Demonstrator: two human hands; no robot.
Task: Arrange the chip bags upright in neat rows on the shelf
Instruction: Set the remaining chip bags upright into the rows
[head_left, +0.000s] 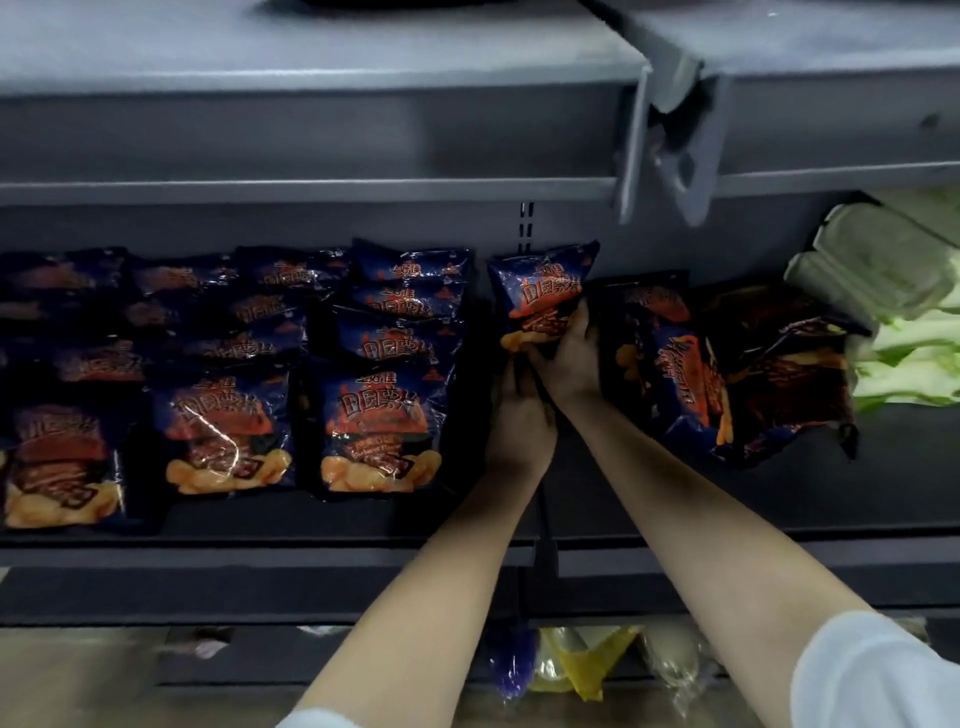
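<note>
Dark blue foil printed with orange chips: one chip bag (543, 291) is standing toward the back of the shelf (260, 551), in the gap between the tidy rows (379, 374) and a loose heap (737, 364). Its long axis is running up and down, leaning a little, with the sealed top pointing up, the printed face turned toward the viewer and the chip picture at the bottom. Both hands are holding its lower end: the right hand (569, 358) is making a grip curled round the bottom right corner, and the left hand (519, 421) is closing on the base from underneath.

The job is looking well past halfway. To the left, three rows are standing upright, front to back. To the right, the heap of several bags is lying tilted and overlapping, waiting to be stood up. Beyond it, pale green packs (893, 291) are filling the shelf's far right end.
</note>
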